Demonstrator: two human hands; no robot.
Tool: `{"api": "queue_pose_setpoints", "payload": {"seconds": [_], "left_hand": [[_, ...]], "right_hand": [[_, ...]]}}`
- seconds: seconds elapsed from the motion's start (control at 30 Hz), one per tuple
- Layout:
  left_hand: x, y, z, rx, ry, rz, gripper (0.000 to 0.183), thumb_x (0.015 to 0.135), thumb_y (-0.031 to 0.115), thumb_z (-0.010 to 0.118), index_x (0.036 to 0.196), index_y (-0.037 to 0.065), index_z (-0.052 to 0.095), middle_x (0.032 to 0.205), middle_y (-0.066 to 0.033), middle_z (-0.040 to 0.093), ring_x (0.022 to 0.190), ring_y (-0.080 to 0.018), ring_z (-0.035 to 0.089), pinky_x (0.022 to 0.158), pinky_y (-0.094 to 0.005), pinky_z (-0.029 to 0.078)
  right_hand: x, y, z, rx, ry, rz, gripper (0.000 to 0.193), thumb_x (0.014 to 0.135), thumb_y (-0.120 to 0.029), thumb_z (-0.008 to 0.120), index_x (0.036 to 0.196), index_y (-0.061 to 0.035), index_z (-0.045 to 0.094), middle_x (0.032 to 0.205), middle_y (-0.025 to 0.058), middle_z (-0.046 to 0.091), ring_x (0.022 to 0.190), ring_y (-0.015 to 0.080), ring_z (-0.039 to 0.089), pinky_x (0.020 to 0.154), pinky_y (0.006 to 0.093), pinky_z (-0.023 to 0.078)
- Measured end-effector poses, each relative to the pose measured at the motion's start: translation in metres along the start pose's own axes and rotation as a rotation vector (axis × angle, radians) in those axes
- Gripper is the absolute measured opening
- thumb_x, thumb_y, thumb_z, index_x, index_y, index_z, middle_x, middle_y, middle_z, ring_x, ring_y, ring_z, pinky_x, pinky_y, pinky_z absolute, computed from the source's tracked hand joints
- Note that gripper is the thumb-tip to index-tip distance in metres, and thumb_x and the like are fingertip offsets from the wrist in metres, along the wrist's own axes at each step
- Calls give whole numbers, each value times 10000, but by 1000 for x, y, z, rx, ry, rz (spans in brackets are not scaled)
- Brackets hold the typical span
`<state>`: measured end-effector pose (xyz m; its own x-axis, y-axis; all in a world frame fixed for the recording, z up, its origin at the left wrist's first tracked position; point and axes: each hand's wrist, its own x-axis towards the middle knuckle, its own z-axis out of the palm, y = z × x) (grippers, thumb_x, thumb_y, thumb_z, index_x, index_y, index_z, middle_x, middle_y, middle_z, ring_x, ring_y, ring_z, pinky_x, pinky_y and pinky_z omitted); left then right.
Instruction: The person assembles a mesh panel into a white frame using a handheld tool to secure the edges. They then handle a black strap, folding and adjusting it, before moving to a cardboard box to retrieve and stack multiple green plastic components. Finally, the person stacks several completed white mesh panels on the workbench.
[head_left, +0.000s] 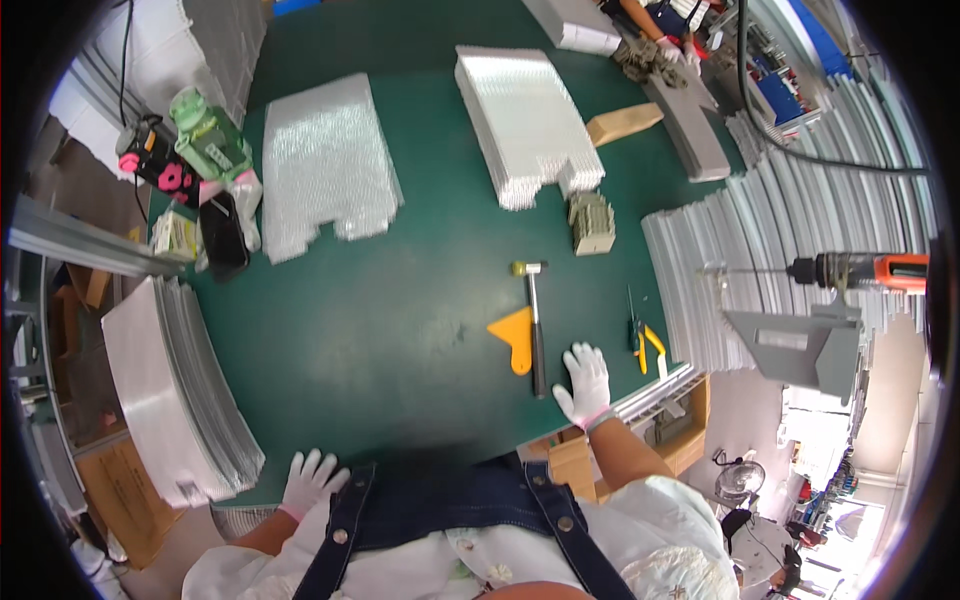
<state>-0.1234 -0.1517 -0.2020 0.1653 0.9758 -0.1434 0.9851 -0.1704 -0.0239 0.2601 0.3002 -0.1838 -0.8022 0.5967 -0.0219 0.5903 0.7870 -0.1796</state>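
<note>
My left hand point(312, 482), in a white glove, rests at the near left edge of the green table point(350, 350) with its fingers apart, holding nothing. White-gloved too, my right hand point(584, 385) lies flat near the front right edge, fingers spread and empty. Just left of it is a small hammer point(536, 335) with a dark handle and a yellowish head end. A yellow scraper point(514, 338) lies against the hammer's left side. To the right of my right hand are yellow-handled pliers point(648, 350) and a thin dark-handled screwdriver point(633, 332).
Farther back lie two stacks of notched silvery-white sheets point(325, 160) point(525, 110), a bundled greenish block point(592, 225) and a tan strip point(625, 122). Bottles point(212, 135) and a phone point(222, 235) stand left. Panel stacks point(175, 385) flank the table; a power drill point(860, 270) is right. Another person point(672, 25) works beyond.
</note>
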Motion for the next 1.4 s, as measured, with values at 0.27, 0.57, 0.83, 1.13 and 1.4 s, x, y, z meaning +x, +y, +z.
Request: {"api": "queue_pose_setpoints", "payload": {"seconds": [0.27,0.57,0.83,1.13,1.4], "left_hand": [[-31,129,28,-438,-562,-605,359,897,362,546,1217,211,601,1263,-160,555,1208,-400,511,999,-590,409],[0,130,32,-454,-656,-626,368,894,365,551,1218,200,605,1241,-166,575,1191,-396,533,984,-581,425],[18,123,36,-454,-652,-630,377,892,368,556,1220,189,607,1222,-170,592,1176,-393,553,971,-573,439],[15,138,33,-482,-659,-641,387,889,371,560,1221,177,611,1200,-176,612,1159,-389,575,955,-564,455],[17,141,35,-476,-688,-624,396,887,373,565,1222,167,613,1181,-180,629,1143,-385,595,942,-555,469]], "right_hand": [[-83,-9,4,160,150,263,623,880,-217,665,1387,63,435,1440,329,410,1344,518,376,1132,570,302],[-137,-3,41,408,-980,729,553,856,-306,704,1319,-36,566,1253,175,619,1033,292,646,884,397,514],[-115,8,43,563,-978,744,511,856,-307,703,1272,-31,593,1200,165,638,1002,275,649,865,387,512],[-198,7,-24,822,-1014,818,466,856,-307,702,1220,-27,623,1141,154,660,967,257,653,844,375,510],[-219,19,-60,927,-1106,920,430,855,-308,701,1173,-23,650,1088,144,679,936,241,656,825,364,509]]}}
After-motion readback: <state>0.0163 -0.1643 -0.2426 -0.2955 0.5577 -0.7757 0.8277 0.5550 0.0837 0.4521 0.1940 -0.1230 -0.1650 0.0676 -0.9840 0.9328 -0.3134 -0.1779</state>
